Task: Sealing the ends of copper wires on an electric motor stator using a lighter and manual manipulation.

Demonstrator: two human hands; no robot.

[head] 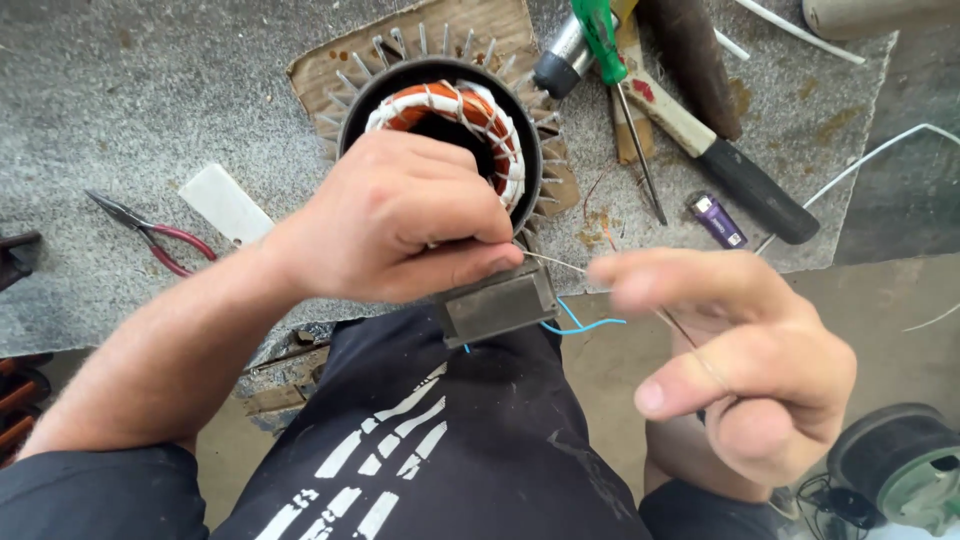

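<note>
Nearest the camera, dark shorts with white stripes [400,440] are seen over the person's lap, and at the near right corner a green and black motor part [900,465] lies on the floor. Just above the lap the right hand [745,365] is held out, blurred, its thumb and fingers closed on a thin wire [560,263] that runs leftward to the left hand [400,230]. The left hand is clamped over the near rim of an electric motor stator [440,110], with thumb and forefinger pinched on the other end of the same wire. Below that hand a grey metal terminal box [500,305] on the housing is seen, and a thin blue wire [585,323] curls out from beside it. The stator sits at the near edge of a grey carpeted bench [150,90], on a piece of brown cardboard [500,25]; its finned dark housing rings copper-coloured windings bound with white lacing [455,100]. On the bench to the left, red-handled pliers [150,235] and a white flat block [225,205] are laid. To the right a small purple lighter [717,220] is found, and farther off a green-handled screwdriver [605,45] and a black-handled tool [740,170] are laid.
</note>
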